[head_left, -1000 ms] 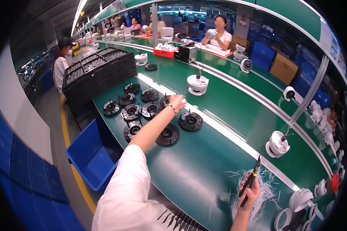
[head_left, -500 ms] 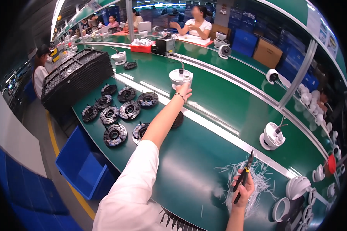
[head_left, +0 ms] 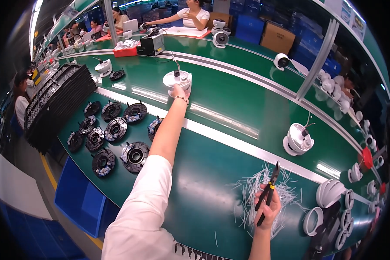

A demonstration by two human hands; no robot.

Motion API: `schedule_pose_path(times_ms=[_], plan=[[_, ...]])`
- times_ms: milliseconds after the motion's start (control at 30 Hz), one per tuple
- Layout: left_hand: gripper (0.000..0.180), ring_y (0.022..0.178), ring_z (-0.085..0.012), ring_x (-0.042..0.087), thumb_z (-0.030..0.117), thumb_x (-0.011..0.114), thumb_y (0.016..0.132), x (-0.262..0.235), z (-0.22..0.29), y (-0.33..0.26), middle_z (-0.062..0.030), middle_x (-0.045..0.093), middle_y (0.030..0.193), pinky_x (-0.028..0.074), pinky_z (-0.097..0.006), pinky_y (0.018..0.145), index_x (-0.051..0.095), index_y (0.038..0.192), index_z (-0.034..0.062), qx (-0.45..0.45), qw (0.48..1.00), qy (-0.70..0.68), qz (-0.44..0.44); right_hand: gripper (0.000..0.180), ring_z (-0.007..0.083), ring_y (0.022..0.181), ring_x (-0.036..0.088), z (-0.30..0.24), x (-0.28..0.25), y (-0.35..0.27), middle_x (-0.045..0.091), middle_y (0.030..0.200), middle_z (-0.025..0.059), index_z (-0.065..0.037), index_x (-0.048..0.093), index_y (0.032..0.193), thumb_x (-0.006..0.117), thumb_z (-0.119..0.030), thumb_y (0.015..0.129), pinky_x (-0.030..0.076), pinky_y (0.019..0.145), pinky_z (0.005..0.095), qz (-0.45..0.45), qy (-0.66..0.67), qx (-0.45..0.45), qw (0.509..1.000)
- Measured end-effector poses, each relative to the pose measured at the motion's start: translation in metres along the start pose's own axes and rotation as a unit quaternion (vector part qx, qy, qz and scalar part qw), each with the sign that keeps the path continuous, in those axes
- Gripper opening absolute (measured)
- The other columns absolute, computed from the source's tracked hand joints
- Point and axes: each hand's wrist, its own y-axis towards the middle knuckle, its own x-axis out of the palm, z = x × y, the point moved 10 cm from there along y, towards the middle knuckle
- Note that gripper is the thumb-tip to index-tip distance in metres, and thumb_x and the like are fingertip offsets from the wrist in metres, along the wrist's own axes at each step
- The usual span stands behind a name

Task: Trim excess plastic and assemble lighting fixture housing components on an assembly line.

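Observation:
My left arm reaches far out over the green conveyor, and my left hand [head_left: 180, 92] grips the near rim of a white bowl-shaped camera housing [head_left: 171, 79]. A dark plug and thin cable rise from the housing's open top. My right hand [head_left: 269, 210] holds black pliers [head_left: 273, 177] with yellow bands, jaws pointing up and away. Under the pliers and that hand lies a heap of thin white plastic strips [head_left: 252, 182]. Another white housing [head_left: 297, 141], tilted and with wires sticking out, stands on the conveyor beyond the heap.
Several round black parts [head_left: 116, 129] with wires lie on the left of the table. Black stacked trays [head_left: 58, 102] stand behind them, a blue bin [head_left: 80, 193] below the table edge. White rings [head_left: 313, 221] lie at right. A person [head_left: 190, 17] sits across the conveyor.
My view has turned to the right, so most things sit further left. My left hand stays on the housing. The pliers' handles are spread further apart. The person opposite now stretches an arm out.

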Motion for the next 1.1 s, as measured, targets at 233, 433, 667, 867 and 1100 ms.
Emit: schedule_pose_path(times_ms=[233, 433, 667, 867, 1100], plan=[[0.054, 0.094, -0.0396, 0.051, -0.007, 0.037, 0.066, -0.001, 0.014, 0.015, -0.0241, 0.042, 0.113, 0.052, -0.052, 0.068, 0.030, 0.120, -0.0019, 0.010, 0.994, -0.094, -0.048, 0.077, 0.0129, 0.073, 0.052, -0.005, 0.007, 0.009, 0.053, 0.099, 0.0138, 0.009, 0.039, 0.116, 0.071, -0.034, 0.060, 0.042, 0.061, 0.0201, 0.005, -0.018, 0.005, 1.000], [0.062, 0.109, -0.0389, 0.041, -0.009, 0.032, 0.062, 0.064, -0.039, -0.189, -0.0221, 0.036, 0.119, 0.039, -0.055, 0.089, 0.025, 0.123, -0.0012, -0.096, 0.918, 0.131, -0.362, 0.067, 0.0149, 0.076, 0.055, -0.028, -0.016, 0.012, 0.056, 0.101, 0.0119, 0.004, 0.048, 0.114, 0.068, -0.014, 0.052, 0.044, 0.064, 0.0238, -0.015, -0.314, -0.122, 0.941], [0.066, 0.089, -0.0200, 0.055, -0.007, 0.038, 0.060, 0.035, -0.080, -0.343, -0.0099, 0.047, 0.107, 0.052, -0.030, 0.061, 0.031, 0.124, 0.0057, -0.032, 0.826, 0.292, -0.481, 0.062, 0.0294, 0.083, 0.056, -0.054, -0.008, 0.012, 0.056, 0.099, 0.0173, 0.003, 0.052, 0.106, 0.069, -0.016, 0.050, 0.045, 0.075, 0.0339, 0.023, -0.541, -0.267, 0.798], [0.076, 0.107, -0.0236, 0.047, -0.013, 0.035, 0.056, 0.022, -0.104, -0.377, -0.0112, 0.041, 0.120, 0.053, -0.031, 0.073, 0.027, 0.128, 0.0080, -0.059, 0.789, 0.325, -0.518, 0.062, 0.0301, 0.087, 0.054, -0.047, -0.019, 0.013, 0.055, 0.100, 0.0168, 0.004, 0.051, 0.106, 0.068, -0.016, 0.051, 0.044, 0.077, 0.0353, 0.055, -0.612, -0.269, 0.742], [0.075, 0.115, -0.0231, 0.039, -0.012, 0.035, 0.055, 0.030, -0.102, -0.381, -0.0114, 0.039, 0.121, 0.039, -0.033, 0.092, 0.028, 0.128, 0.0075, 0.013, 0.765, 0.294, -0.572, 0.061, 0.0271, 0.079, 0.051, -0.051, -0.014, 0.010, 0.053, 0.098, 0.0138, 0.005, 0.050, 0.105, 0.067, -0.016, 0.051, 0.043, 0.070, 0.0339, 0.071, -0.649, -0.266, 0.709]])
